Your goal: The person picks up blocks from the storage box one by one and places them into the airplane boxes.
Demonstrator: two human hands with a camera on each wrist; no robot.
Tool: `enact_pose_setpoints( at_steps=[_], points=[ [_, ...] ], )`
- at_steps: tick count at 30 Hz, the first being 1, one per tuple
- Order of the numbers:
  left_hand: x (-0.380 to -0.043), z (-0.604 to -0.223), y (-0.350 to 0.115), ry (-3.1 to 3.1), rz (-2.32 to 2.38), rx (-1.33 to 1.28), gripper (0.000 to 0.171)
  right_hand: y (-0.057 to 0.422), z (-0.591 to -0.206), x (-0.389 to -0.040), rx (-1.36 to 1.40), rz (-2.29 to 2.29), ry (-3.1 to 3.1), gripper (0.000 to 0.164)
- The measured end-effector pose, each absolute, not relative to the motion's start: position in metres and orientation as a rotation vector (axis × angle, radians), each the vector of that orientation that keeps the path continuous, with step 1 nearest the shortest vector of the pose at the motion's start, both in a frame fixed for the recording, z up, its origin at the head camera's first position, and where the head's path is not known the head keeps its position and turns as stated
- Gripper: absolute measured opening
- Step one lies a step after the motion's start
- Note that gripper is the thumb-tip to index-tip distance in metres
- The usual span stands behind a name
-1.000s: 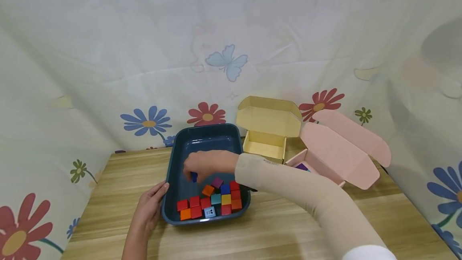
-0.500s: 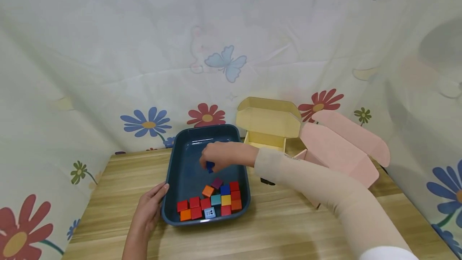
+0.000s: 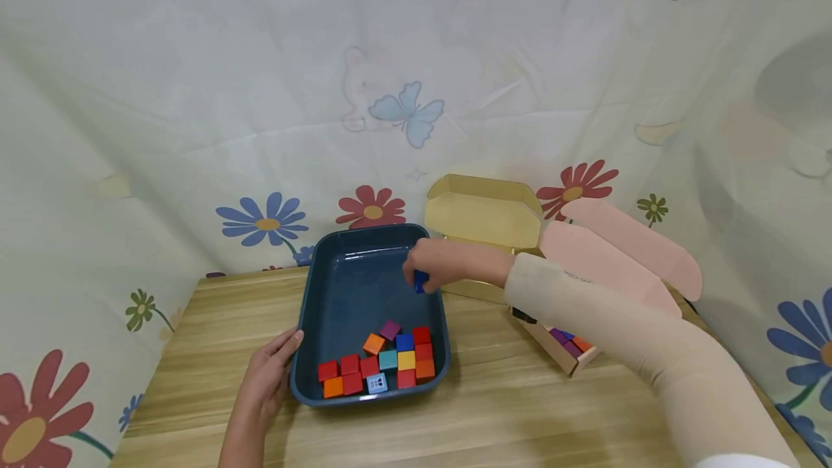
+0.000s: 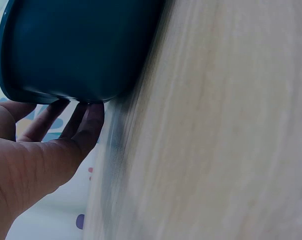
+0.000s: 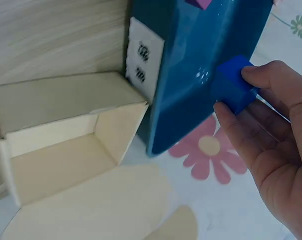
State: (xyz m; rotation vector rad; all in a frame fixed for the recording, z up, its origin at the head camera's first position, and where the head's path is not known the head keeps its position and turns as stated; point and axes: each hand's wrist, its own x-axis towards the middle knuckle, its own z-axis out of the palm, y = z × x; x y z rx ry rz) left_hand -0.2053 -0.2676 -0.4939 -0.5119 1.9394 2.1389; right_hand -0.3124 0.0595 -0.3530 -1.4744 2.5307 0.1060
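My right hand (image 3: 438, 262) pinches a blue cube (image 5: 233, 85) between thumb and fingertips, over the right side of a dark blue tray (image 3: 351, 287). The fingers of my left hand (image 3: 266, 370) rest against the tray's left outer wall, the thumb at its rim; the left wrist view shows these fingers (image 4: 90, 125) extended along the wall. At the tray's near end lie several cubes: red ones (image 3: 353, 383), orange ones (image 3: 373, 344), a purple one (image 3: 390, 330), a blue one (image 3: 404, 341), a teal one (image 3: 388, 360), a yellow one (image 3: 406, 360) and a light blue printed one (image 3: 377, 383).
Right of the tray stands a yellow box (image 5: 76, 145) with its lid up, partly behind my right forearm. Farther right, a pink box (image 3: 604, 258) has its lid raised; purple, blue and orange cubes (image 3: 567, 341) show inside. A patterned curtain (image 3: 292, 92) hangs behind the wooden table (image 3: 481, 410).
My right hand has carried the blue cube rightward and up from the tray's middle to its right edge. More of the pink box's contents now shows. My left hand has stayed in place.
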Motion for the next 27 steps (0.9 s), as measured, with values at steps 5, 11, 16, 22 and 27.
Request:
enact_pose_setpoints(
  at_steps=[5,11,16,22,27],
  points=[
    [-0.206,-0.494,-0.269,1.949,2.128,-0.517,0.065,0.085,-0.349,-0.312,-1.493,0.084,2.559,0.019],
    [-0.206,-0.495,-0.269,1.949,2.13,-0.517,0.064,0.115,-0.35,-0.311,-1.504,0.062,2.59,0.018],
    [-0.205,-0.495,-0.269,1.928,2.148,-0.525,0.063,0.137,-0.354,-0.309,-1.531,0.043,2.577,0.017],
    [-0.205,-0.495,-0.269,1.932,2.145,-0.527,0.064,0.158,-0.355,-0.305,-1.478,0.036,2.587,0.017],
    [-0.205,-0.495,-0.27,1.946,2.133,-0.515,0.066,0.176,-0.356,-0.3,-1.426,0.045,2.58,0.017]
  ],
)
